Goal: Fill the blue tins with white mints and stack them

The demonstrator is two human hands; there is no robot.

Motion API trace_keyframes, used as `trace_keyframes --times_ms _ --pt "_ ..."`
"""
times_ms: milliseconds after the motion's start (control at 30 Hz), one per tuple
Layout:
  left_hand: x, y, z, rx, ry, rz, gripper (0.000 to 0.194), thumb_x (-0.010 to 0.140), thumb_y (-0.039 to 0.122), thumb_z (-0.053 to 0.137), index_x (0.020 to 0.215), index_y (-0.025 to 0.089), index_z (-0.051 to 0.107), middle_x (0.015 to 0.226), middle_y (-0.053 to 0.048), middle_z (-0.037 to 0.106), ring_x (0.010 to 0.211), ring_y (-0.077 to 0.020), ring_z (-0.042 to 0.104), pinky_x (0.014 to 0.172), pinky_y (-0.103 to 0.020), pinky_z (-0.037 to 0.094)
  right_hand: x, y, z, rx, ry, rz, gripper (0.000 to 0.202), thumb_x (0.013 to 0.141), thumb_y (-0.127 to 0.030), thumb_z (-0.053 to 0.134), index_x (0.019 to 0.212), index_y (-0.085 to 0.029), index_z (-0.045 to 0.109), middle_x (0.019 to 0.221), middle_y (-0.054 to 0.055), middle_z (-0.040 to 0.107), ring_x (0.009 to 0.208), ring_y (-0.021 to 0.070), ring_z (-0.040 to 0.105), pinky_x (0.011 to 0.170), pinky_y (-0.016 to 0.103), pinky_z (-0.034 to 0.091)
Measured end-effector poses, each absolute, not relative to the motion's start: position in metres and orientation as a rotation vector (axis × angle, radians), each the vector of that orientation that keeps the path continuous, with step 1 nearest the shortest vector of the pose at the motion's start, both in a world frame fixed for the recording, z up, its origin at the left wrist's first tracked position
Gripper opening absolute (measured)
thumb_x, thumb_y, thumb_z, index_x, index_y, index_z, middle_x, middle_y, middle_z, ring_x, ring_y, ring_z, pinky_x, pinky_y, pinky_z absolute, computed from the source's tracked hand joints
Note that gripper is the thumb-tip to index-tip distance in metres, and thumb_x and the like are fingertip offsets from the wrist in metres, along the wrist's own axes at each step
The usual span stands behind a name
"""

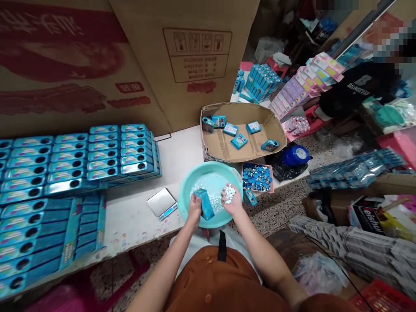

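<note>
My left hand (194, 209) is closed round a blue tin (205, 204), which it holds tilted over a turquoise basin (186, 178). On the cupped palm of my right hand (236, 205) lies a heap of small white pellets (229, 193), above the basin's right side. More loose white pellets (216, 202) are spread over the bottom of the basin. My left fingers partly cover the tin, and its opening cannot be made out.
Left of the basin lies a small digital scale (161, 203), with stacked blue tins (104, 156) beyond. A cut-down cardboard box (224, 149) holds several tins. Blue caps fill a pink tray (273, 184). A large carton (195, 99) stands behind; a person in black (354, 93) is at right.
</note>
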State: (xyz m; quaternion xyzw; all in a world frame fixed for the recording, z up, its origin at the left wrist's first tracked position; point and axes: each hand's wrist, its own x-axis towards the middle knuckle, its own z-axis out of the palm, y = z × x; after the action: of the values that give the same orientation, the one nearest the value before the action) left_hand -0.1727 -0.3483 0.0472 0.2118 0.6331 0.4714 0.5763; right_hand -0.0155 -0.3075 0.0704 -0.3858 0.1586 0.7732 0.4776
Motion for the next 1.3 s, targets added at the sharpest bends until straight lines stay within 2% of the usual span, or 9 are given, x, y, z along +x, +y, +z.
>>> trace_keyframes --times_ms 67,200,433,633,867,1000,1133,1300 --pt "-0.175 -0.35 0.052 0.386 1.463 1.074 0.068 0.064 0.073 0.06 0.101 0.017 0.054 0.093 -0.007 0.064 0.086 -0.022 0.063 0.082 -0.038 0.051 -0.013 -0.309 0.073 -0.924 0.405 1.899 0.01 0.084 -0.028 0.05 0.079 -0.021 0.056 0.059 -0.004 0.055 0.048 0.008 0.047 0.035 0.014 0.031" --pt "-0.179 -0.358 0.069 0.609 1.474 0.973 0.066 0.057 0.053 0.077 0.109 0.018 0.055 0.091 -0.004 0.065 0.079 -0.0195 0.064 0.076 -0.034 0.052 -0.013 -0.305 0.077 -0.894 0.414 1.884 0.015 0.085 -0.027 0.048 0.073 -0.022 0.054 0.058 -0.004 0.053 0.048 0.0079 0.045 0.039 0.015 0.036" --pt "-0.184 -0.368 0.079 1.339 1.532 0.898 0.042 0.075 0.039 0.069 0.111 0.024 0.054 0.11 -0.006 0.062 0.105 -0.0243 0.06 0.091 -0.035 0.045 -0.025 -0.29 0.097 -1.005 0.213 1.825 0.02 0.087 -0.029 0.048 0.068 -0.021 0.049 0.056 -0.005 0.05 0.046 0.0077 0.045 0.039 0.017 0.038" --pt "-0.183 -0.361 0.08 1.564 1.489 0.871 0.035 0.081 0.033 0.063 0.113 0.023 0.052 0.11 -0.008 0.061 0.106 -0.0255 0.057 0.092 -0.039 0.044 -0.046 -0.289 0.112 -1.11 0.004 1.614 0.027 0.081 -0.035 0.06 0.062 -0.021 0.047 0.054 -0.006 0.049 0.047 0.0073 0.049 0.046 0.019 0.045" --pt "-0.18 -0.359 0.08 1.375 1.493 0.976 0.039 0.078 0.032 0.067 0.112 0.023 0.05 0.108 -0.005 0.062 0.099 -0.022 0.061 0.086 -0.034 0.047 -0.054 -0.29 0.115 -1.151 -0.172 1.596 0.034 0.08 -0.042 0.06 0.057 -0.021 0.046 0.055 -0.005 0.051 0.049 0.008 0.049 0.05 0.022 0.045" --pt "-0.181 -0.358 0.076 1.496 1.456 0.963 0.036 0.075 0.028 0.069 0.108 0.023 0.055 0.109 -0.007 0.063 0.107 -0.0256 0.058 0.093 -0.039 0.043 -0.054 -0.292 0.112 -1.156 -0.218 1.578 0.036 0.078 -0.043 0.063 0.054 -0.02 0.047 0.054 -0.005 0.05 0.052 0.0085 0.051 0.054 0.022 0.045" --pt "-0.18 -0.358 0.072 1.382 1.465 1.019 0.041 0.074 0.031 0.07 0.11 0.022 0.053 0.11 -0.006 0.062 0.102 -0.0233 0.06 0.087 -0.035 0.047 -0.055 -0.291 0.11 -1.159 -0.214 1.559 0.038 0.077 -0.045 0.062 0.053 -0.02 0.048 0.052 -0.005 0.049 0.051 0.0086 0.05 0.052 0.023 0.044" --pt "-0.179 -0.356 0.073 1.529 1.454 0.99 0.034 0.075 0.026 0.069 0.107 0.023 0.057 0.108 -0.006 0.064 0.106 -0.0248 0.058 0.094 -0.039 0.042 -0.056 -0.291 0.109 -1.172 -0.283 1.538 0.038 0.078 -0.045 0.061 0.052 -0.02 0.049 0.054 -0.003 0.052 0.055 0.01 0.054 0.055 0.024 0.046"
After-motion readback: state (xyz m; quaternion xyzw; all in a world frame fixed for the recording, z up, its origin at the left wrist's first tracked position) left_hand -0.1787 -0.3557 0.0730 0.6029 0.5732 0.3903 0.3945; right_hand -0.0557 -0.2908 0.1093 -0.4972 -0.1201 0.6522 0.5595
